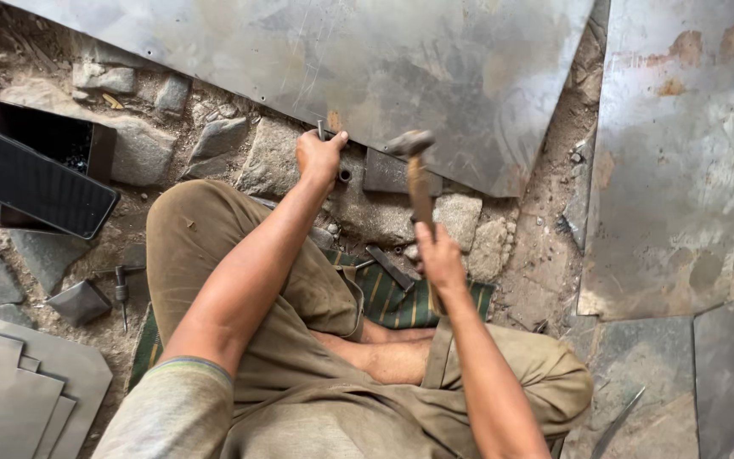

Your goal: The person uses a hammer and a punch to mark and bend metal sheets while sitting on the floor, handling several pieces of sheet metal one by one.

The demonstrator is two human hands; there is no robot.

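Hammer (416, 174) | right hand (439, 259) grip holding handle | left hand (319, 155) grip holding punch (321, 130) on metal sheet (401, 59)

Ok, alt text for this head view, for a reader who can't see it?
Seated on stony ground, a person's left hand holds a punch at a metal sheet's edge, while the right hand raises a wooden-handled hammer.

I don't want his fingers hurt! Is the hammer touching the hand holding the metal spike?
Apart. The head view shows stone ground between the hammer head and the left hand gripping the punch.
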